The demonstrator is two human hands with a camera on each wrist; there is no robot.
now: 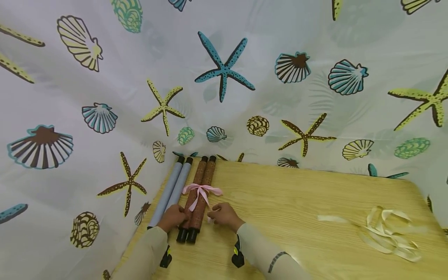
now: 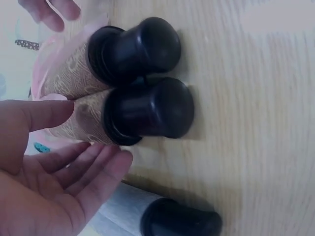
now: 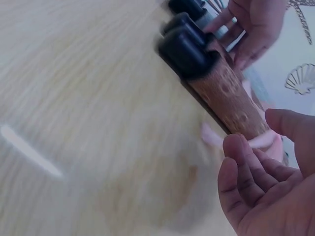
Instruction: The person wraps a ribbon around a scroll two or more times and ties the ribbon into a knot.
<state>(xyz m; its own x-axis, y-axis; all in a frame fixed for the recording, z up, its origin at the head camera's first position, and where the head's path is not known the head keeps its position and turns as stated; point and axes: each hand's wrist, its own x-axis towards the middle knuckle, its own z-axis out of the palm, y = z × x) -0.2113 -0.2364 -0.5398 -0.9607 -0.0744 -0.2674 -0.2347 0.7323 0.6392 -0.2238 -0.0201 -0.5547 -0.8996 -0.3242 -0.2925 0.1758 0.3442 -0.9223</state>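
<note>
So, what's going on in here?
Two brown patterned, black-capped rolls lie side by side, a pink ribbon already tied around them. A person's left hand is beside their near end; the right hand is at one ribbon tail. Two grey-blue rolls lie to the left, a loose cream ribbon to the right.

The wooden table bears brown rolls, blue-grey rolls and cream ribbon.

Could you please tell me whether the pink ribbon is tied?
Tied: in the head view, the ribbon lies across the brown rolls in a bow; how tightly, I cannot tell.
</note>
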